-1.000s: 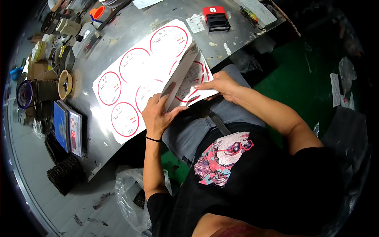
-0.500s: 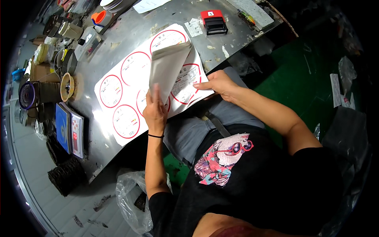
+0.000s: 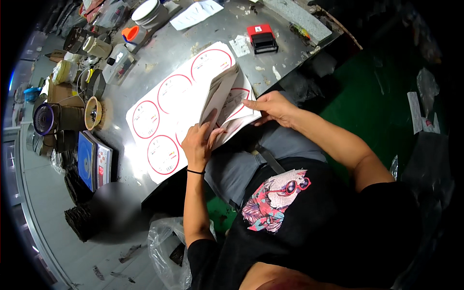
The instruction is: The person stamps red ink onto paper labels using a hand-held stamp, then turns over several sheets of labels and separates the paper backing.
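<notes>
White paper sheets printed with large red circles lie on the metal table in front of me. Several of them are folded back at the right side, making a raised flap. My left hand grips the near edge of this flap, with the thumb and fingers closed round the paper. At the right corner of the sheets, my right hand pinches paper between the thumb on top and fingers underneath. Part of the printing under the flap is hidden.
A red and black stamp stands beyond the sheets. To the left are a blue and white digital scale, a yellow bowl, a small purple fan and a clear plastic box. A plastic bag hangs below the table edge.
My left hand has brought the flap lower and nearer to my right hand, its thumb now showing on the paper. My view has shifted slightly.
</notes>
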